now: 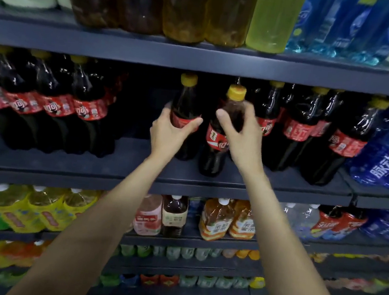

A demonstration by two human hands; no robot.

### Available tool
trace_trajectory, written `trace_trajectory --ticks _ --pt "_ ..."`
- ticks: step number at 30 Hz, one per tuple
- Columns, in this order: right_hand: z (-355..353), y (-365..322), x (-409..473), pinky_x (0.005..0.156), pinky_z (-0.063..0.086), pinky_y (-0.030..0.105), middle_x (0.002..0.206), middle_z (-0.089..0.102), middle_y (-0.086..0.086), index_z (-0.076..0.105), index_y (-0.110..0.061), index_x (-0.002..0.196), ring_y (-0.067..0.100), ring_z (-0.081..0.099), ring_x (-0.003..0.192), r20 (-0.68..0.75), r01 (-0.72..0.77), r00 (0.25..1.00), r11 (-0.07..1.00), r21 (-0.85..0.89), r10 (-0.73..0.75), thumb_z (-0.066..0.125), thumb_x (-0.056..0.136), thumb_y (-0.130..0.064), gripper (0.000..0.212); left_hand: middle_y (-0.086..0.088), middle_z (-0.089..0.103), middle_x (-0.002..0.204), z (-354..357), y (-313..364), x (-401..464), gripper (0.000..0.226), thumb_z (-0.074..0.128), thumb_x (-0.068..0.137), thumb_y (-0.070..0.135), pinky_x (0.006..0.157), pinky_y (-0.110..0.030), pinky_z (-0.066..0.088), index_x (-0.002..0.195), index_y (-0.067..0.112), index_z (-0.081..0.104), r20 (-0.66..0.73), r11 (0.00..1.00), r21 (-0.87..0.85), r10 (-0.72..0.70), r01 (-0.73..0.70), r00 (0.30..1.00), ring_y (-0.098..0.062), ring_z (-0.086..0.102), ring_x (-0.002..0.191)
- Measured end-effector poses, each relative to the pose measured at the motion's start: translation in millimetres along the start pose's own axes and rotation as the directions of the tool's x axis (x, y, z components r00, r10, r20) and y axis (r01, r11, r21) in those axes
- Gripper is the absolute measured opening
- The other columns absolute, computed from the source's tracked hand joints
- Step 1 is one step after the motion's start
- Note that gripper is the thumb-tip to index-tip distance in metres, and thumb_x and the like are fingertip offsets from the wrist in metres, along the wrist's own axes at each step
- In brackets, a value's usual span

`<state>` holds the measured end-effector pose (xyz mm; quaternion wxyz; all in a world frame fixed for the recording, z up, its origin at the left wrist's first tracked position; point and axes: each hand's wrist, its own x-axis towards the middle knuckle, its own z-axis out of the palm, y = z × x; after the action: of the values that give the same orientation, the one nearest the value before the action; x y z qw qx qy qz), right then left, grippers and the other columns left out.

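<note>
Two cola bottles sit in the gap at the middle of the dark shelf [137,156], with four like bottles in the front row to the left and three to the right; the rows behind are too dark to count. Both forearms reach up and forward. The left hand [169,133] grips the left bottle [187,96] round its red label, and the right hand [242,134] curls round the shoulder of the right bottle [213,160], just beside it and nearer the shelf's front edge.
</note>
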<state>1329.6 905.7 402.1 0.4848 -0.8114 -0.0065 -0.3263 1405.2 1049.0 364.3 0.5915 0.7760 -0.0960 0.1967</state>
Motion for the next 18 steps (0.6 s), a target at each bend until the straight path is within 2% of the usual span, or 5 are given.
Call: trace_trajectory --ticks 3,6,9,13,18 --pt "15 23 -18 0.105 0.033 0.026 0.140 0.045 0.001 0.030 -0.019 0.143 0.014 0.041 0.130 0.002 -0.020 1.000 0.997 -0.074 0.021 0.059 0.082 -0.058 0.078 -0.005 0.070 0.110 11 -7 26 0.070 0.077 0.069 0.051 0.089 -0.028 0.050 0.125 0.016 0.056 -0.024 1.000 0.025 -0.006 0.006 1.000 -0.021 0.064 0.105" --pt "28 41 -36 0.106 0.034 0.030 0.147 0.036 0.001 0.014 -0.026 0.149 0.016 0.036 0.134 0.037 -0.012 0.999 0.981 -0.192 0.020 0.066 0.083 -0.048 0.087 -0.008 0.067 0.117 21 -15 48 0.090 0.064 0.060 0.070 0.092 -0.033 0.048 0.131 0.015 0.050 0.012 0.999 0.024 0.033 -0.033 0.999 -0.026 0.062 0.110" --pt "40 51 -44 0.104 0.040 0.035 0.146 0.041 -0.001 0.017 -0.025 0.148 0.017 0.043 0.130 -0.026 -0.077 0.997 0.968 -0.239 0.073 0.069 0.084 -0.036 0.084 -0.016 0.065 0.119 37 -21 72 0.092 0.062 0.065 0.068 0.091 -0.036 0.045 0.136 0.013 0.043 0.050 0.996 0.085 0.031 -0.035 0.998 -0.034 0.060 0.112" --pt "40 58 -39 0.095 0.037 0.026 0.140 0.049 0.000 0.023 -0.021 0.146 0.018 0.047 0.126 -0.190 -0.146 0.977 0.959 -0.242 0.101 0.071 0.083 -0.034 0.080 -0.021 0.062 0.122 59 -30 98 0.084 0.069 0.076 0.056 0.094 -0.039 0.041 0.138 0.008 0.040 0.067 0.991 0.116 0.063 -0.070 0.996 -0.038 0.056 0.114" --pt "37 65 -28 0.104 0.039 0.042 0.140 0.050 0.000 0.024 -0.020 0.146 0.017 0.046 0.129 -0.252 -0.188 0.961 0.937 -0.294 0.114 0.072 0.081 -0.037 0.082 -0.017 0.060 0.127 88 -30 122 0.078 0.065 0.081 0.054 0.096 -0.038 0.042 0.139 0.009 0.040 0.126 0.987 0.107 0.107 -0.121 0.986 -0.036 0.055 0.117"
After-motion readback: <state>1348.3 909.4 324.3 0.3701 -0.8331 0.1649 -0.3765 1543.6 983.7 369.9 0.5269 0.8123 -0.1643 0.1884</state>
